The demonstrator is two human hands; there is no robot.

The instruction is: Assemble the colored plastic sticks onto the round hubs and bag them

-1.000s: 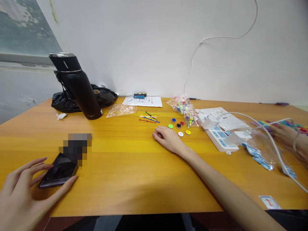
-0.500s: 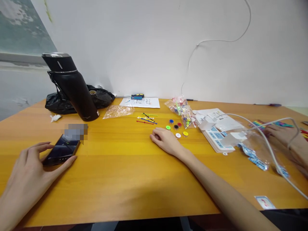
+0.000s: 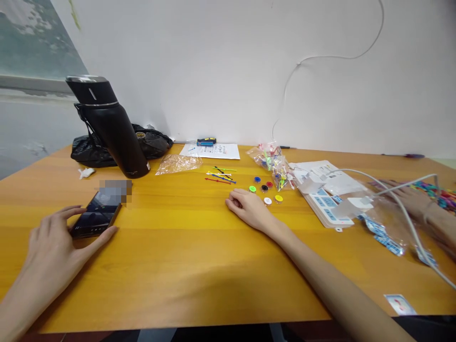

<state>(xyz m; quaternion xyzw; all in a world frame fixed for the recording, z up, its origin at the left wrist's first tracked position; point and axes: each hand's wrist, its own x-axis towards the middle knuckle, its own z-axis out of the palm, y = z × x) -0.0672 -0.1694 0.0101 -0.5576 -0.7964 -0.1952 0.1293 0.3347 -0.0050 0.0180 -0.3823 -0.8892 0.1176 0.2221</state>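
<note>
My left hand [image 3: 53, 242] lies at the near left of the orange table [image 3: 185, 266], thumb and fingers closed round the edges of a dark phone [image 3: 94, 219] that lies flat. My right hand [image 3: 249, 206] rests at the table's middle with its fingers curled under and nothing visible in them. Just beyond it lie several small coloured discs [image 3: 265, 190] and thin coloured sticks [image 3: 221, 175].
A black flask [image 3: 110, 128] and a black bag [image 3: 89, 152] stand at the back left. A screwdriver [image 3: 206, 141], paper sheet [image 3: 212, 151] and clear bags of coloured parts [image 3: 274, 161] lie at the back. A white power strip [image 3: 326, 204] with cable and another person's hand [image 3: 409, 197] are at right.
My left hand has slid the phone away from me, further onto the table. My right hand has stayed in place.
</note>
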